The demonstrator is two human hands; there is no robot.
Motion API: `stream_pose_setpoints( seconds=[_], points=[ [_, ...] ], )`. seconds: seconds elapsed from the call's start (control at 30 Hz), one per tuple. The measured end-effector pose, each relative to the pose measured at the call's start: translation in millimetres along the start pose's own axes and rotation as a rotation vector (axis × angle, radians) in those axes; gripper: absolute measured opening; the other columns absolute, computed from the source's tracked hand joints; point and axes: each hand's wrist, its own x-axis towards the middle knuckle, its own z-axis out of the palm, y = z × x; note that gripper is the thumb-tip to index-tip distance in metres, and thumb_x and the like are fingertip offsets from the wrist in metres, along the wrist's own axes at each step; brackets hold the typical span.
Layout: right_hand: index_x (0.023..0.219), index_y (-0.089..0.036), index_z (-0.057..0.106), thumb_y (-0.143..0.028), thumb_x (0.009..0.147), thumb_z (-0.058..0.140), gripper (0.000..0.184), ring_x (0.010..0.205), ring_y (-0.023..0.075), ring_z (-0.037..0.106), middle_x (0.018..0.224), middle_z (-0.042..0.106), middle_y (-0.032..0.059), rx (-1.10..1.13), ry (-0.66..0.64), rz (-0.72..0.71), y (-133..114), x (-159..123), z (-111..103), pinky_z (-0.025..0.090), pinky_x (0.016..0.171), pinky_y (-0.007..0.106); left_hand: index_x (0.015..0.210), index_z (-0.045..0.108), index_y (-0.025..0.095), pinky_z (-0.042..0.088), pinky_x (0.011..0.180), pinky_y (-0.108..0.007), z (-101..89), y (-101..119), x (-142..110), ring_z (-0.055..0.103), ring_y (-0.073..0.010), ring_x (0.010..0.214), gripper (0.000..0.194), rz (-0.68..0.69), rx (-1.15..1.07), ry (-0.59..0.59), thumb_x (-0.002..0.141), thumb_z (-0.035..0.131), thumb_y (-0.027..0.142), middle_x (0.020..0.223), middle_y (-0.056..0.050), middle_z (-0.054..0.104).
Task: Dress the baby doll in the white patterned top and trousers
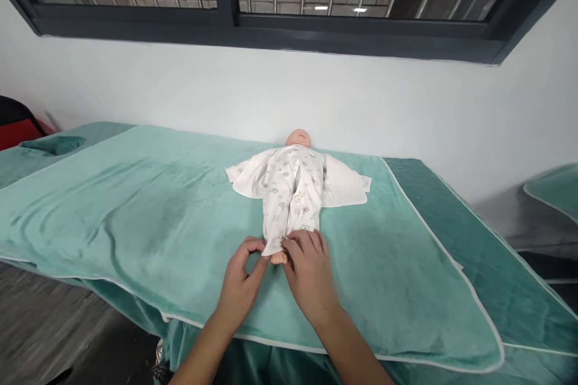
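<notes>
A baby doll (298,138) lies on its back on a green blanket (383,264), its head toward the wall. White printed baby clothes (277,192) cover its body and legs, with the sleeves spread out to both sides. One bare foot (279,257) pokes out of the left trouser leg's hem. My left hand (241,280) pinches that hem at its left edge. Fingers and thumb of my right hand (311,271) close on the cloth at the hem's right side, beside the foot. The doll's other foot is hidden behind my right hand.
The blanket covers a bed whose darker green sheet (497,252) shows at the right. Behind it rises a white wall (180,90) with a dark window frame (361,39). A folded green cloth (54,144) and a red and black object (18,126) are at far left.
</notes>
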Motion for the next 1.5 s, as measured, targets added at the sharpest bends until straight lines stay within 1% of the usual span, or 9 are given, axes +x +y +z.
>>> stream_pose_setpoints(
  seconds=[0.27, 0.43, 0.57, 0.67, 0.77, 0.9, 1.03, 1.3, 1.5],
  points=[
    [0.096, -0.025, 0.061, -0.009, 0.089, 0.054, 0.018, 0.108, 0.0259, 0.058, 0.109, 0.061, 0.0077, 0.199, 0.147, -0.061, -5.5, -14.8, -9.9, 0.038, 0.110, 0.059, 0.095, 0.060, 0.024, 0.047, 0.084, -0.029, -17.7, -4.0, -7.9, 0.059, -0.0176, 0.094, 0.005, 0.129, 0.168, 0.121, 0.093, 0.055, 0.024, 0.096, -0.001, 0.060],
    [0.120, -0.028, 0.058, -0.010, 0.093, 0.051, 0.033, 0.121, 0.0246, 0.055, 0.129, 0.054, 0.0100, 0.295, 0.066, -0.028, 14.5, -40.8, -11.6, 0.049, 0.104, 0.048, 0.106, 0.060, 0.025, 0.049, 0.091, -0.034, -17.3, -8.3, -14.5, 0.060, -0.0203, 0.104, 0.020, 0.169, 0.340, 0.049, 0.090, 0.051, 0.016, 0.109, -0.004, 0.061],
    [0.132, -0.027, 0.050, -0.004, 0.088, 0.042, 0.051, 0.123, 0.0224, 0.054, 0.133, 0.052, 0.0100, 0.384, 0.153, 0.134, 40.4, -52.7, -5.0, 0.052, 0.099, 0.043, 0.119, 0.060, 0.028, 0.047, 0.101, -0.037, -2.1, 6.7, -7.5, 0.055, -0.0215, 0.120, 0.029, 0.336, 0.426, -0.033, 0.094, 0.051, 0.016, 0.124, -0.006, 0.060],
    [0.123, -0.024, 0.055, -0.012, 0.090, 0.050, 0.035, 0.112, 0.0252, 0.057, 0.122, 0.058, 0.0105, 0.329, 0.179, 0.250, 49.8, -46.7, -0.2, 0.054, 0.088, 0.042, 0.122, 0.060, 0.026, 0.044, 0.105, -0.040, 13.5, 18.9, 6.7, 0.052, -0.0230, 0.124, 0.032, 0.460, 0.577, -0.156, 0.093, 0.053, 0.013, 0.123, -0.005, 0.064],
    [0.103, -0.022, 0.062, -0.019, 0.091, 0.056, 0.014, 0.098, 0.0261, 0.058, 0.103, 0.064, 0.0083, 0.266, 0.119, 0.260, 51.9, -33.8, 0.6, 0.049, 0.082, 0.041, 0.121, 0.061, 0.023, 0.043, 0.102, -0.044, 26.3, 24.9, 20.0, 0.055, -0.0247, 0.119, 0.032, 0.474, 0.752, -0.241, 0.093, 0.052, 0.012, 0.121, -0.006, 0.067],
    [0.084, -0.022, 0.062, -0.021, 0.094, 0.054, 0.012, 0.080, 0.0196, 0.057, 0.085, 0.063, 0.0033, 0.488, 0.106, 0.242, 54.1, -23.8, -7.3, 0.046, 0.073, 0.033, 0.115, 0.064, 0.023, 0.041, 0.103, -0.049, 35.4, 26.1, 27.3, 0.058, -0.0260, 0.111, 0.026, 0.453, 0.870, -0.272, 0.094, 0.051, 0.014, 0.113, -0.007, 0.068],
    [0.077, -0.021, 0.059, -0.027, 0.093, 0.059, 0.018, 0.073, 0.0162, 0.056, 0.078, 0.060, 0.0009, 0.770, 0.131, 0.229, 56.9, -24.9, -16.8, 0.045, 0.068, 0.029, 0.111, 0.064, 0.024, 0.035, 0.110, -0.054, 41.9, 24.1, 27.3, 0.059, -0.0259, 0.111, 0.020, 0.453, 0.862, -0.290, 0.095, 0.054, 0.019, 0.111, -0.006, 0.069],
    [0.081, -0.021, 0.066, -0.033, 0.095, 0.062, 0.019, 0.076, 0.0168, 0.058, 0.080, 0.063, 0.0024, 0.826, 0.152, 0.282, 58.1, -29.5, -15.8, 0.046, 0.071, 0.030, 0.090, 0.060, 0.024, 0.024, 0.122, -0.056, 51.7, 17.6, 18.5, 0.065, -0.0185, 0.095, 0.010, 0.381, 0.587, -0.177, 0.092, 0.053, 0.018, 0.092, 0.000, 0.071],
    [0.079, -0.021, 0.065, -0.037, 0.091, 0.066, 0.020, 0.072, 0.0170, 0.056, 0.075, 0.060, 0.0018, 0.875, 0.097, 0.267, 60.8, -34.0, -19.7, 0.043, 0.068, 0.029, 0.088, 0.061, 0.026, 0.027, 0.124, -0.056, 44.1, 13.0, 5.0, 0.068, -0.0163, 0.088, 0.012, 0.372, 0.400, -0.123, 0.088, 0.055, 0.015, 0.088, 0.001, 0.070]
  ],
)
